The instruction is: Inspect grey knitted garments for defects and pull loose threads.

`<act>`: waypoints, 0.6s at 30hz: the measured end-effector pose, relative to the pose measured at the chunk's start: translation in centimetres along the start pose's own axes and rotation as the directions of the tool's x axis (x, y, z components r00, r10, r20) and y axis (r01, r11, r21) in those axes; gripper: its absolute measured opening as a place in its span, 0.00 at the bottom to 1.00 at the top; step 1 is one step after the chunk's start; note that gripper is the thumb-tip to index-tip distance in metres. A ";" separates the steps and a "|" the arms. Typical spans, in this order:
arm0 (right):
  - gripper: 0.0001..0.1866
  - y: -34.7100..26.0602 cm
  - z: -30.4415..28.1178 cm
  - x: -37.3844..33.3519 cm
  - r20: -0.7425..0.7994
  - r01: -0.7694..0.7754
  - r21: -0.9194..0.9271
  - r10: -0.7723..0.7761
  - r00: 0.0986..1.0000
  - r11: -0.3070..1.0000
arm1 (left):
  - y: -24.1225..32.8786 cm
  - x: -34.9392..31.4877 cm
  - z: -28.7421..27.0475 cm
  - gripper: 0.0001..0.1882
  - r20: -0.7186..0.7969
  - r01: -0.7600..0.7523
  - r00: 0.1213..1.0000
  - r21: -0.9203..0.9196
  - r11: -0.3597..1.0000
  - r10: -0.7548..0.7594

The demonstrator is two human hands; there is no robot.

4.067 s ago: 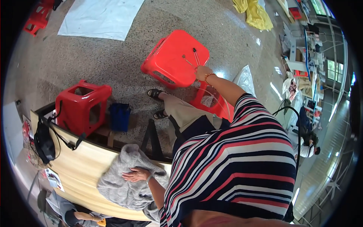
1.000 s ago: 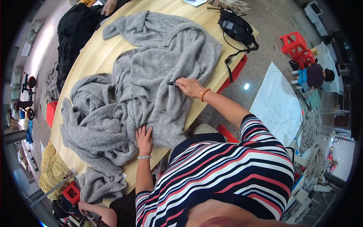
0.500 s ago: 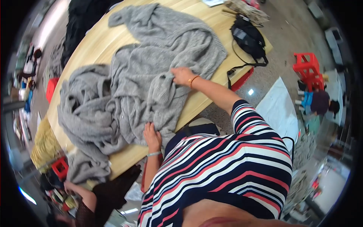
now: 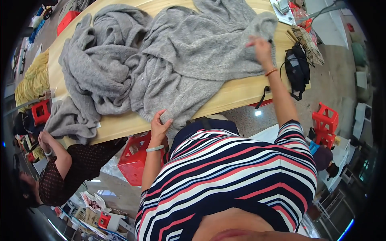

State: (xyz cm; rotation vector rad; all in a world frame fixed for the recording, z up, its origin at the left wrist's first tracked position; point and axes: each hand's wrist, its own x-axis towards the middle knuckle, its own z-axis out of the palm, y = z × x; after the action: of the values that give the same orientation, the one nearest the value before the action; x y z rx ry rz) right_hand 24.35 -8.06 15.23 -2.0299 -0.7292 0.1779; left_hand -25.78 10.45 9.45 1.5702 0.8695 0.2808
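A grey knitted sweater is spread over the pale wooden table, with folds bunched along its near side. My left hand, a bangle at its wrist, touches the near edge of the knit, thumb and forefinger apart. Out to the right, my right hand is over the ribbed end of the sweater. Its fingers point left and stretch out, holding nothing I can see. Left of the sweater lies a heap of similar grey knitwear, part of which hangs over the table's near-left corner.
A black bag and checked cloth are at the right end of the table. Another person sits at the near left, hands by the hanging knit. Red stools stand nearby, and yellow fabric is piled left.
My right hand has swung outward to the right, and the part of the sweater it was on now lies extended that way. My left thumb and forefinger have spread. The view has turned.
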 end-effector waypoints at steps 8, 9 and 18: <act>0.14 -5.5 14.3 -13.8 0.607 -0.110 -0.065 0.127 0.784 0.992 | 0.3 4.1 -3.6 0.09 -0.252 0.032 0.968 0.107 0.994 -0.004; 0.15 -5.2 13.6 -14.4 0.566 -0.220 -0.084 0.228 0.792 0.972 | 0.0 4.0 -4.2 0.10 -0.305 0.022 0.952 0.132 0.991 0.019; 0.22 0.7 4.7 -17.8 0.017 -0.509 -0.112 0.514 0.858 0.854 | -2.4 6.4 -5.8 0.11 -0.206 0.299 0.839 -0.599 0.743 -0.504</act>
State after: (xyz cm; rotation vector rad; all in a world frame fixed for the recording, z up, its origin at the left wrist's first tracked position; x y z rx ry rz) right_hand 8.32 -14.89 9.27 -2.2913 -0.2064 0.5059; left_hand -25.90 18.89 6.55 0.7634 1.2646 0.4583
